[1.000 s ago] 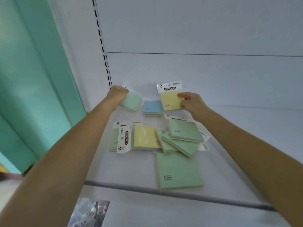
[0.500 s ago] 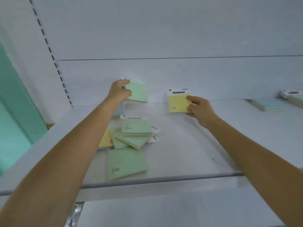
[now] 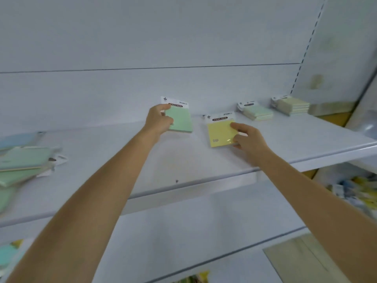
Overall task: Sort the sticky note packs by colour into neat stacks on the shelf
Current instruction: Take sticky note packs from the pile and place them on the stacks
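Observation:
My left hand [image 3: 159, 119] grips a green sticky note pack [image 3: 180, 120] by its left edge, held above the back of the white shelf [image 3: 183, 160]. My right hand [image 3: 244, 137] pinches a yellow pack [image 3: 221, 132] at its right side, just over the shelf. To the right stand a neat green stack [image 3: 257, 112] and, farther right, a pale yellow stack [image 3: 291, 106]. An unsorted pile of green packs [image 3: 22, 164] lies at the far left, with a blue pack [image 3: 18, 138] behind it.
The shelf's front lip [image 3: 193, 183] runs across the middle. A slotted upright [image 3: 306, 48] rises at the right. Lower shelves hold blurred goods at right [image 3: 359, 190] and bottom left [image 3: 8, 254].
Both hands carried their packs to the right along the shelf. The view swung right, so the unsorted pile slid to the left edge and the sorted stacks came into view.

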### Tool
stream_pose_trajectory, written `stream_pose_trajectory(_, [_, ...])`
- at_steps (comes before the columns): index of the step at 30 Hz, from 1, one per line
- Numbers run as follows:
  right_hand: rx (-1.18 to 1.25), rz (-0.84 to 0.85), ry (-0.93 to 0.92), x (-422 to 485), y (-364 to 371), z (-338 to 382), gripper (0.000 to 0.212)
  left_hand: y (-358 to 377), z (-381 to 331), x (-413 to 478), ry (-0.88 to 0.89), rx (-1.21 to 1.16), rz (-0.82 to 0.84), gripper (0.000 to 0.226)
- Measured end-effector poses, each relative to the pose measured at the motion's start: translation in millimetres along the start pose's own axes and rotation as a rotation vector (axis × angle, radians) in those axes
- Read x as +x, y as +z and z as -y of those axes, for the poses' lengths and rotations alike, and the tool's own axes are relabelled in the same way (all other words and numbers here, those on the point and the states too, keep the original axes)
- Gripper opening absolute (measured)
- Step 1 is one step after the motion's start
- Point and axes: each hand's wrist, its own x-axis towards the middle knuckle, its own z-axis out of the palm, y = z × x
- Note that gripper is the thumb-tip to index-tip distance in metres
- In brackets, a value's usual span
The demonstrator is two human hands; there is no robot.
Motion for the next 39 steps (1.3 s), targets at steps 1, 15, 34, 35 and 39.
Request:
stream_pose_trajectory(1, [-0.016, -0.008, 0.0, 1, -16, -4, 0.049, 17, -3, -1, 0.002, -0.007, 0.004, 0.051])
stream_pose_trajectory(15, [-0.038, -0.161, -0.014, 79, -160, -33, 0.047, 175, -46, 59, 0.069, -0.029, 0.035, 0.049])
stream_pose_trajectory(34, [0.122, -0.249, -0.113, 230, -260, -31, 0.044, 319, -45, 115, 0.09, 0.456, 0.095, 0.042])
stream_pose_trajectory(35, [0.134, -0.25, -0.121, 237, -263, -30, 0.044, 320, -43, 115, 0.076, 0.508, 0.092, 0.041])
stream_pose_trajectory(39, [0.123, -0.246, -0.15, 264, -274, -27, 0.043, 322, -39, 115, -0.026, 0.601, 0.074, 0.038])
